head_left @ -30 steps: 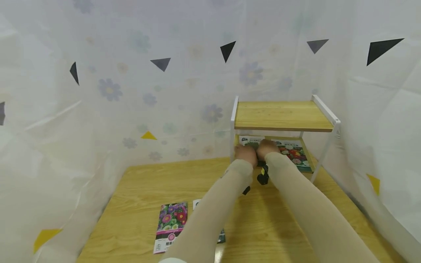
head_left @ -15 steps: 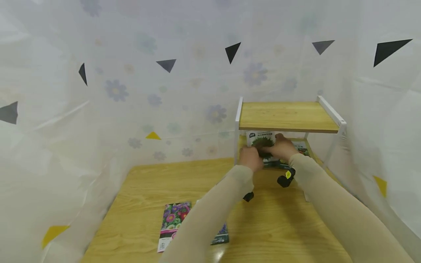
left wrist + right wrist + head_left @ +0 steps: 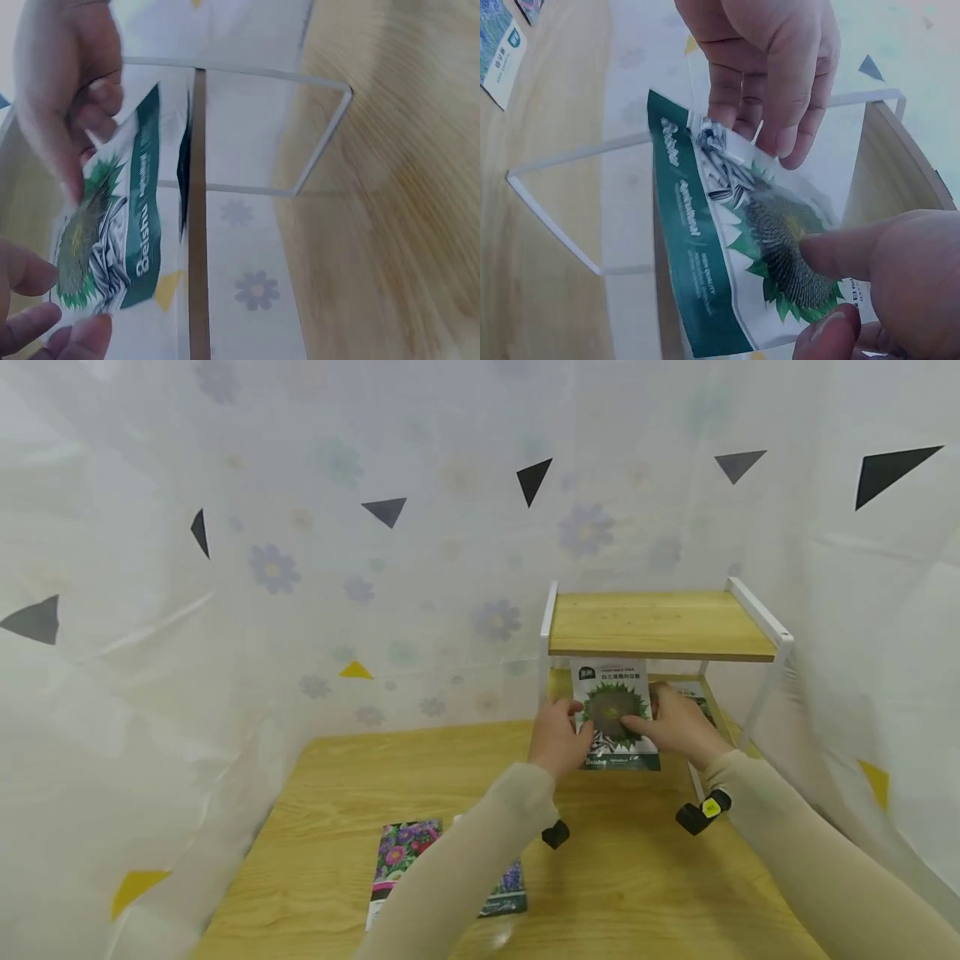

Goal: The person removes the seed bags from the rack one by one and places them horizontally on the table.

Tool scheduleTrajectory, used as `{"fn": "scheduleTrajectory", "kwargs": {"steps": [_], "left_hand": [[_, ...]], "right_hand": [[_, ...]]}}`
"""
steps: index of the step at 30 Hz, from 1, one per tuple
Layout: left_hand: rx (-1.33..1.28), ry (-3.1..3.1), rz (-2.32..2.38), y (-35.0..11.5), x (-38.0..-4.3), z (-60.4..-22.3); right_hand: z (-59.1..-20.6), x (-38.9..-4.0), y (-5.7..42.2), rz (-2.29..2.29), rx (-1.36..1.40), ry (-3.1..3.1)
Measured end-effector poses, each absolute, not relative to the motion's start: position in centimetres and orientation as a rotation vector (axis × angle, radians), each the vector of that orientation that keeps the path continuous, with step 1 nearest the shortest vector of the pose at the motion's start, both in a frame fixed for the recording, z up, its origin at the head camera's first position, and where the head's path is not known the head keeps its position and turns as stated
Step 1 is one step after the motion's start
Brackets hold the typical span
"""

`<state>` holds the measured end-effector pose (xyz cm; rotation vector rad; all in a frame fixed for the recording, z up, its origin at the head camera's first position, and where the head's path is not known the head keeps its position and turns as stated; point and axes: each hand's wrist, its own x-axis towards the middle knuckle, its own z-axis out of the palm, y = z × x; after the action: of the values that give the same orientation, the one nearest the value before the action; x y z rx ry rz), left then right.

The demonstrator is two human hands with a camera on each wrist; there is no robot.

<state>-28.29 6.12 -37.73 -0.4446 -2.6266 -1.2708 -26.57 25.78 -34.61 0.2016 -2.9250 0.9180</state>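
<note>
Nearest finding: my left sleeve (image 3: 450, 877) crosses over a pink-flower packet (image 3: 401, 843) and a purple-flower packet (image 3: 510, 893) on the worktop (image 3: 615, 893), forward and left of the rack (image 3: 759, 610). Lowering that forearm could, I judge, drag them.

Farther out, the sunflower packet (image 3: 613, 697) is held at the rack's front, printed face toward me. Its green lower edge looks slightly wavy; pinched near its sides only, it could crease or slip if my two grips pulled unevenly. Its far end lies close under the rack's upper board (image 3: 660, 618) and could catch if raised. Deeper in the rack, another packet (image 3: 692, 691) risks a nudge from my right knuckles.

Pose: both forearms reach forward and converge on the rack. My left grip (image 3: 558, 737) pinches the sunflower packet's left edge; my right grip (image 3: 681, 727) pinches its right side, thumb across the flower print. Whether it touches the rack's lower board (image 3: 559, 683) I cannot tell.
</note>
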Motion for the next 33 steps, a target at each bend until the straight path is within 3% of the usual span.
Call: {"fn": "scheduleTrajectory", "kwargs": {"steps": [19, 33], "left_hand": [[-0.476, -2.287, -1.734, 2.9, -24.4, -40.3], [-0.337, -2.271, -1.838, -0.2, -23.1, -43.5]], "right_hand": [[-38.9, -22.7, 24.9, 1.166, 0.306, -2.825], [-42.5, -22.8, 22.3, 1.108, 0.422, -2.737]]}}
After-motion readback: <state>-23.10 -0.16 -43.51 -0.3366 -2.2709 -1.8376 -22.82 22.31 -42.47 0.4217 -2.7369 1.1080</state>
